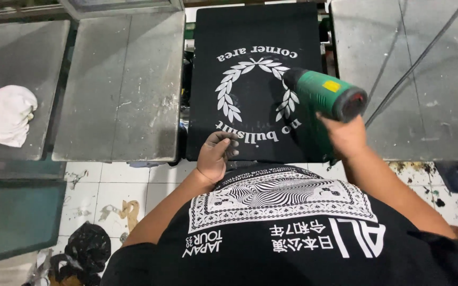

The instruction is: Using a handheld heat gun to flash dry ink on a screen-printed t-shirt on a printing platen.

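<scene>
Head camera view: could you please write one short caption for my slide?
Right hand aims a green heat gun at a white-printed black shirt; left hand rests on its near edge.

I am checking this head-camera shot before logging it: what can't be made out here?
- Right hand: its fingers are hidden behind the green, black-nosed heat gun, so the grip is unclear.
- Heat gun nozzle: blurred against the black printed fabric on the board.
- White laurel wreath print: its right side is covered by the gun.
- Left hand: its palm faces down on the fabric, hidden.
- Grey metal table at right: cut off by the frame edge.
</scene>
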